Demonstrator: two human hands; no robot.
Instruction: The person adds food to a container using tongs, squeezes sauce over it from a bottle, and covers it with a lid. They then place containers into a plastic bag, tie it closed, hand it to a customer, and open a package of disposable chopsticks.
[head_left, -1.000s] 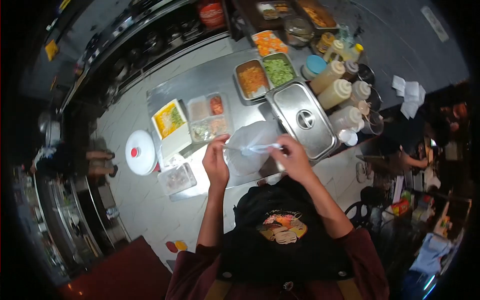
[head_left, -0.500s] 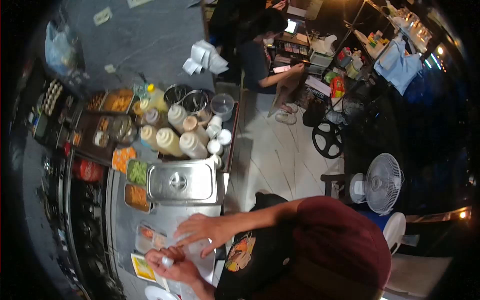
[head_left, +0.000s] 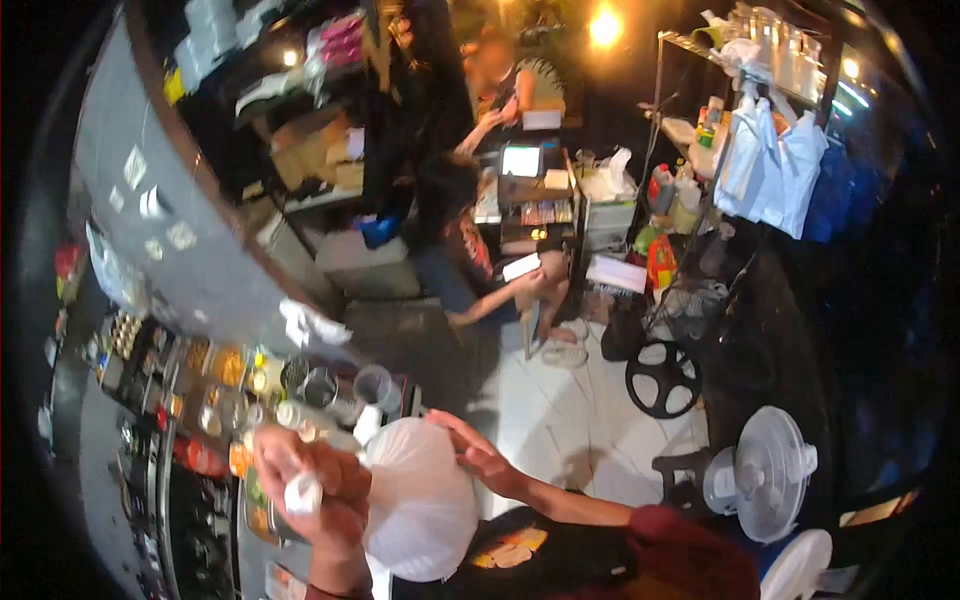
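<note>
A white, bulging plastic bag (head_left: 420, 500) is in front of my body, between my two hands. My left hand (head_left: 315, 480) is closed at the bag's left side, with a small white end poking out of the fist; it looks like the bag's gathered neck. At the bag's upper right edge my right hand (head_left: 485, 460) is open, fingers stretched out and close together; whether they touch the bag I cannot tell. Past my left hand, pale squeeze bottles (head_left: 290, 414) and a clear plastic tub (head_left: 375, 385) stand on the counter.
A seated person (head_left: 460, 240) holds a phone beyond the tiled floor (head_left: 545, 430). A white fan (head_left: 775, 470) stands at right, near a steering wheel (head_left: 663, 380). Blue-white bags (head_left: 770, 160) hang from a rack. Food trays (head_left: 230, 365) line the counter at left.
Both hands have risen from the counter, and the white bag now shows full between them. My right hand has shifted right. The view has tilted up toward the room.
</note>
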